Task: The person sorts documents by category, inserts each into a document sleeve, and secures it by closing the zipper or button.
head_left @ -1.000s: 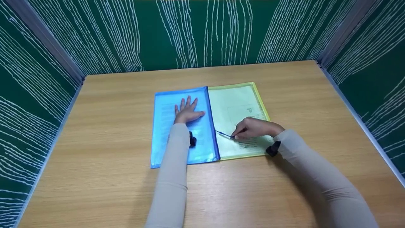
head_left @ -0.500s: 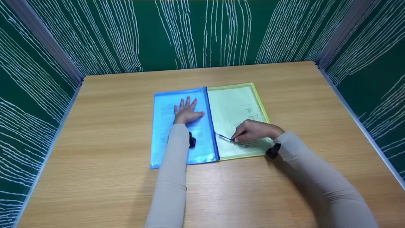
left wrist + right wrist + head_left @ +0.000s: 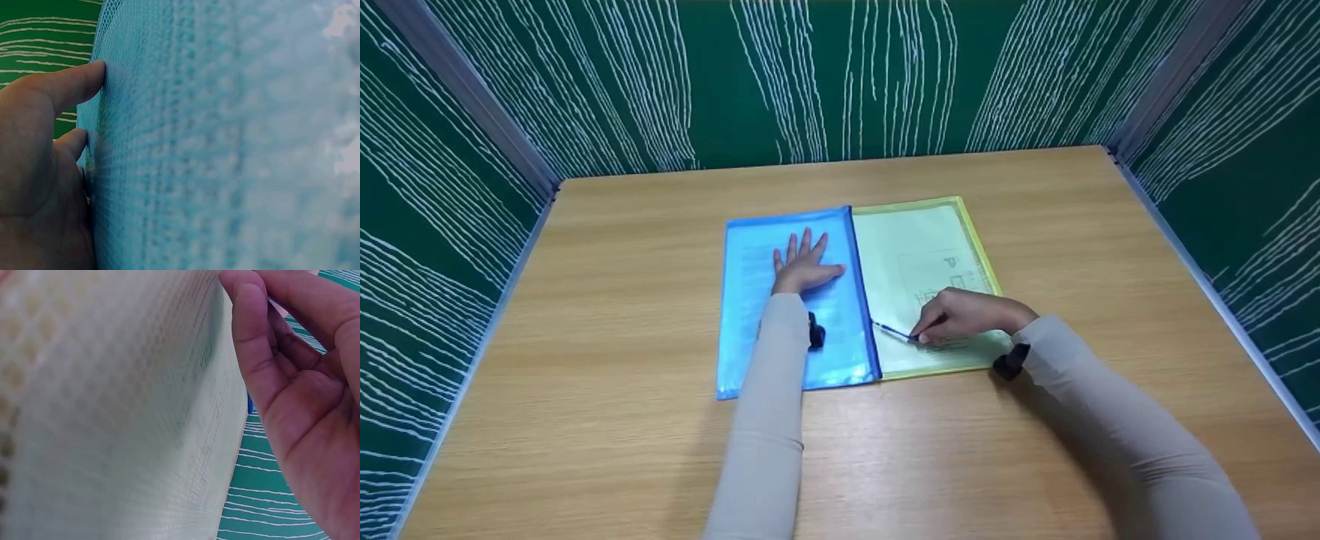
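Observation:
A blue mesh zipper pouch with printed paper inside lies flat on the table, its dark blue zipper edge on the right. My left hand rests on it with fingers spread; the left wrist view shows the thumb against the blue mesh. A thin blue and white zipper pull reaches from that edge to my right hand. Thumb and forefinger pinch its end, just above the yellow-edged mesh pouch. In the right wrist view my right hand hides the pull's end.
The yellow-edged pouch, with printed paper in it, lies against or partly under the blue one. Wooden table surrounds both. Green panels with white lines stand along the back and sides. A small black camera sits at each wrist.
My right hand has drawn the zipper pull a short way toward the near side along the blue pouch's right edge. My left hand stays in place.

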`<state>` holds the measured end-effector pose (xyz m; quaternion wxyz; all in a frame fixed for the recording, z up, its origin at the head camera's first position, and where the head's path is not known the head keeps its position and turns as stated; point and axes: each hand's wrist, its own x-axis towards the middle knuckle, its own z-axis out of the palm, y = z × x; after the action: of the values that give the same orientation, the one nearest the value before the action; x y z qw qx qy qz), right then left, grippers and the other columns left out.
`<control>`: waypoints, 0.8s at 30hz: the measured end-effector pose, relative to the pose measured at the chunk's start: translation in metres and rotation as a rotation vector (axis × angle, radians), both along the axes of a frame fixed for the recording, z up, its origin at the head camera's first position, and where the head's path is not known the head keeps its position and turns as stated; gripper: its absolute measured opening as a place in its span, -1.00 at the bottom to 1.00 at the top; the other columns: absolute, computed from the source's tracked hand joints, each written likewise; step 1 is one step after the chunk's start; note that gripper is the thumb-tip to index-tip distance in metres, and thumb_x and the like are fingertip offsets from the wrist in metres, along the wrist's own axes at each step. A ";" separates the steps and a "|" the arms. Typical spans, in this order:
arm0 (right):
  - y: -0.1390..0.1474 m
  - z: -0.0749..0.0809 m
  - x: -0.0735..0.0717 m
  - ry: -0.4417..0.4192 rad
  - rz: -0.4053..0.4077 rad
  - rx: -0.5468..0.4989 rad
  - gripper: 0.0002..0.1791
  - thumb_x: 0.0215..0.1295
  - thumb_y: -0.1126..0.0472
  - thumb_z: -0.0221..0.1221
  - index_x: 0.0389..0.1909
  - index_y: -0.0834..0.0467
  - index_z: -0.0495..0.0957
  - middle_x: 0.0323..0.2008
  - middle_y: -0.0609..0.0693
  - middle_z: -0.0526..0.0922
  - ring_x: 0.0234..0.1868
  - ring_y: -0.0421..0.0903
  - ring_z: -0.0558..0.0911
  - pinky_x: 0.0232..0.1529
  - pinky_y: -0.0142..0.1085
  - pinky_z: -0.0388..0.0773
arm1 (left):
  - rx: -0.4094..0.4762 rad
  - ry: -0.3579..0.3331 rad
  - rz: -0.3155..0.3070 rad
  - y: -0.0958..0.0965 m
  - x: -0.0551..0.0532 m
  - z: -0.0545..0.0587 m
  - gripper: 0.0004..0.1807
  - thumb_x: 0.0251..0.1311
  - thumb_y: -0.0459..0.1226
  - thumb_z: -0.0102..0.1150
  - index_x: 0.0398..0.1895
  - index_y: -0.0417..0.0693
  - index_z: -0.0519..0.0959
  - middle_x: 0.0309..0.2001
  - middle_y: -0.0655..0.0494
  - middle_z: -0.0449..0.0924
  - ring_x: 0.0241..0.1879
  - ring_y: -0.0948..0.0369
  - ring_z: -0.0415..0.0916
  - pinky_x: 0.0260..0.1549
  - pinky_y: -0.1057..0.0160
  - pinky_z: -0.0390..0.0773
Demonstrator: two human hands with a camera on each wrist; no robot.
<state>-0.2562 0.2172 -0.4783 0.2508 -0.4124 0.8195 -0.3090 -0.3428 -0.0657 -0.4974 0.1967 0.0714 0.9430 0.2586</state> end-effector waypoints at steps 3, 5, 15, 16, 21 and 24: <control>0.000 -0.002 0.002 -0.008 0.020 -0.019 -0.81 0.27 0.28 0.23 -0.16 0.25 0.72 -0.33 0.10 0.75 -0.44 -0.35 0.57 -0.42 -0.49 0.56 | -0.005 0.002 -0.007 0.001 0.000 0.000 -0.10 0.23 0.24 -0.05 0.54 0.27 -0.16 0.56 0.14 -0.48 0.51 0.04 -0.66 0.39 -0.16 -0.60; 0.000 -0.002 0.004 -0.008 0.035 -0.026 -0.81 0.26 0.29 0.24 -0.17 0.25 0.72 -0.33 0.11 0.75 -0.44 -0.36 0.56 -0.44 -0.49 0.55 | -0.004 0.000 -0.009 0.001 0.000 0.001 -0.10 0.23 0.24 -0.06 0.55 0.27 -0.17 0.56 0.14 -0.49 0.51 0.04 -0.67 0.39 -0.16 -0.60; 0.002 -0.001 0.010 -0.003 0.069 0.000 -0.82 0.26 0.29 0.23 -0.18 0.23 0.73 -0.30 0.07 0.76 -0.42 -0.40 0.54 -0.41 -0.50 0.54 | 0.006 -0.015 0.002 0.002 0.000 0.000 -0.10 0.24 0.24 -0.06 0.55 0.29 -0.19 0.56 0.16 -0.51 0.51 0.05 -0.70 0.38 -0.15 -0.64; 0.003 -0.001 0.011 -0.011 0.075 0.002 -0.82 0.26 0.29 0.23 -0.18 0.22 0.73 -0.30 0.07 0.76 -0.41 -0.40 0.55 -0.39 -0.50 0.55 | 0.008 -0.015 0.005 0.002 0.000 0.000 -0.10 0.24 0.24 -0.06 0.55 0.29 -0.19 0.56 0.16 -0.51 0.51 0.05 -0.70 0.38 -0.15 -0.64; 0.004 -0.002 0.018 -0.044 0.112 -0.019 -0.81 0.27 0.28 0.23 -0.17 0.24 0.73 -0.30 0.07 0.76 -0.37 -0.39 0.57 -0.32 -0.45 0.60 | 0.017 -0.005 0.022 0.001 0.001 0.000 -0.10 0.23 0.24 -0.05 0.55 0.28 -0.17 0.56 0.15 -0.50 0.51 0.04 -0.70 0.38 -0.15 -0.64; 0.004 -0.002 0.022 -0.049 0.131 -0.035 -0.82 0.27 0.28 0.23 -0.18 0.24 0.73 -0.29 0.07 0.76 -0.34 -0.37 0.59 -0.29 -0.44 0.61 | 0.018 -0.007 0.023 0.001 0.001 0.000 -0.09 0.23 0.24 -0.05 0.55 0.28 -0.18 0.56 0.16 -0.51 0.50 0.05 -0.71 0.38 -0.14 -0.64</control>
<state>-0.2343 0.2209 -0.4801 0.2833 -0.4617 0.7787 -0.3165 -0.3413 -0.0650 -0.4977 0.1963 0.0612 0.9408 0.2695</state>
